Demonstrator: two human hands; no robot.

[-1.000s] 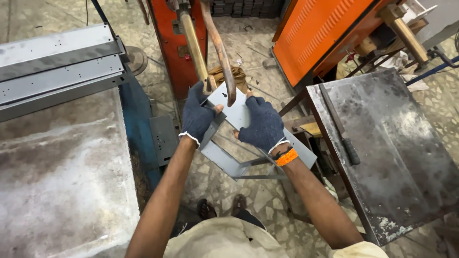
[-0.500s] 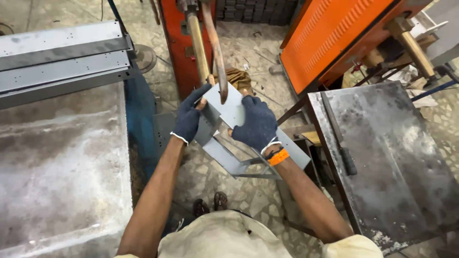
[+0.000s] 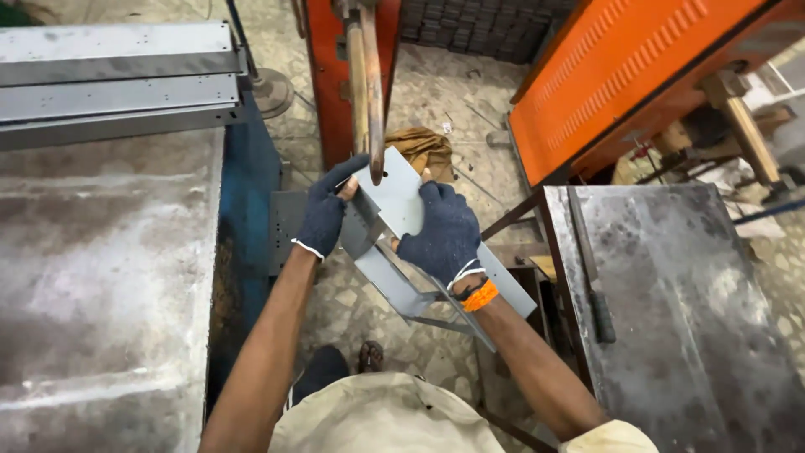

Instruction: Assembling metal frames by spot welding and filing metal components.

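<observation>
- The left hand (image 3: 323,214) in its dark glove grips the near-left edge of the bent sheet-metal bracket (image 3: 394,201). The right hand (image 3: 444,235) is wrapped around the bracket's right side. Both hands are closed on it.
- The bracket is up in the air between the hands, and its top flat part sits right under the tip of the upper copper welding arm (image 3: 371,92).
- The fingers are very close to that tip. If a finger slides up under it, it could get pinched or burned.
- The lower arm looks like it is behind the plate, but I cannot tell for sure. If the plate is not flat between the two arms, the weld spot could land in the wrong place.
- The long tail of the bracket (image 3: 503,294) hangs down past the right wrist. Its weight could tip the piece and twist it out of line.
- Sheet edges are sharp. If the grip slips, an edge could cut through a thin glove.
- The grey steel counter (image 3: 688,319) is just right of the right arm. The tail could bump it if the piece swings.
- If the bracket drops, it falls toward the feet (image 3: 369,356) on the stone floor (image 3: 453,109).
</observation>
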